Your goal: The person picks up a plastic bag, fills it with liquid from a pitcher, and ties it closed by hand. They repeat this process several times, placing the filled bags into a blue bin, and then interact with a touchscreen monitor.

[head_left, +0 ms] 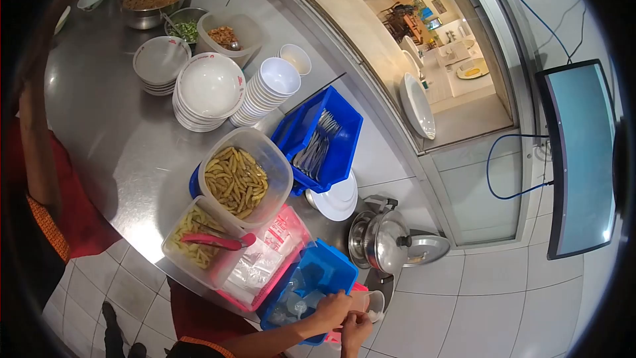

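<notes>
My left hand (331, 311) reaches over the edge of a blue plastic basket (339, 262) that holds clear plastic cups or lids (295, 303). Its fingers are bent and closed; what they hold is hidden. Close beside it, my right hand (357, 331) is closed too, its fingertips meeting near the left hand, and I cannot make out anything in them. Just beyond both hands stands a small clear tub (376, 301) with something white in it. A pink tray (301, 219) with clear plastic bags (262, 258) lies beside the basket.
Red-handled tongs (218, 240) rest on a tub of pale pickles (192, 252); another tub (281, 159) holds darker ones. Stacked bowls (211, 86), cups (278, 78) and a blue cutlery basket (348, 119) line the wall. Another person's arm (40, 139) is left; a pot (387, 242) stands right.
</notes>
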Motion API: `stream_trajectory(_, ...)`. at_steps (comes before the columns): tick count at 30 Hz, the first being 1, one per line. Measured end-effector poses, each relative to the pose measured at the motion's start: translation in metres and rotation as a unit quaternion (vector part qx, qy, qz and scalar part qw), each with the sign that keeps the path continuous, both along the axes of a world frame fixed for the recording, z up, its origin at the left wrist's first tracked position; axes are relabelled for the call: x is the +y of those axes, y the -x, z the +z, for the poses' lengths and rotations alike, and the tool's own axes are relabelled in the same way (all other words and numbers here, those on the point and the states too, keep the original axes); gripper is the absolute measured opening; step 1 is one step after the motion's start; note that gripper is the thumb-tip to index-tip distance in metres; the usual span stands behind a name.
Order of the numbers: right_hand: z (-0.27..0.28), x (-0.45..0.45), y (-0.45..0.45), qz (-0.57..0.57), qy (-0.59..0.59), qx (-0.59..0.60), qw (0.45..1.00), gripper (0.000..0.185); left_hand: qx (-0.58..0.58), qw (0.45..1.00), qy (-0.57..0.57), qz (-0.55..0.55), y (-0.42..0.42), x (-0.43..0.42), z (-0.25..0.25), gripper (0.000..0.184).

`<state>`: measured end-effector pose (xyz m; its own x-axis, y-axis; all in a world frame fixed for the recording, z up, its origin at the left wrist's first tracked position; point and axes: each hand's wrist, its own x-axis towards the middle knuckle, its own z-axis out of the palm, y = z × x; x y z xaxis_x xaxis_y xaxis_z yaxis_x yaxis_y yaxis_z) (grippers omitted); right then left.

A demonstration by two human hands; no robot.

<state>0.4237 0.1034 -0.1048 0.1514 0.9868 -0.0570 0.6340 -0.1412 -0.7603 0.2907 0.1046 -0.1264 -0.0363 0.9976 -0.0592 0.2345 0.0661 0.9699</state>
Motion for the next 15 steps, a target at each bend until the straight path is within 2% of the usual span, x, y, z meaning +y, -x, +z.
stream_trajectory(2,0.013,-0.004,0.012,0.055,-0.038,-0.164,0.984,0.015,0.01,0.999,0.015,-0.036,-0.003,0.0,-0.005,0.021)
stream_trajectory(4,0.021,-0.005,0.016,0.056,-0.019,-0.197,0.979,0.016,-0.021,0.997,0.03,-0.066,-0.005,0.002,-0.006,0.016)
stream_trajectory(6,0.018,-0.002,0.002,0.051,-0.003,-0.227,0.972,0.016,-0.019,0.997,0.014,-0.068,-0.008,0.003,-0.007,0.018)
stream_trajectory(8,0.004,0.003,-0.024,0.122,-0.082,-0.313,0.938,0.014,-0.012,0.997,-0.001,-0.074,-0.015,0.004,-0.012,0.021)
stream_trajectory(11,0.01,0.001,-0.027,0.148,-0.119,-0.336,0.922,0.012,0.003,0.993,-0.006,-0.117,-0.029,0.008,-0.014,0.018)
stream_trajectory(14,0.016,0.001,-0.026,0.119,-0.093,-0.324,0.934,0.01,0.044,0.99,-0.013,-0.136,-0.028,0.01,-0.001,0.014)
stream_trajectory(15,0.014,0.0,-0.029,0.12,-0.105,-0.331,0.93,0.009,0.051,0.993,0.001,-0.106,-0.026,0.013,0.004,0.013)
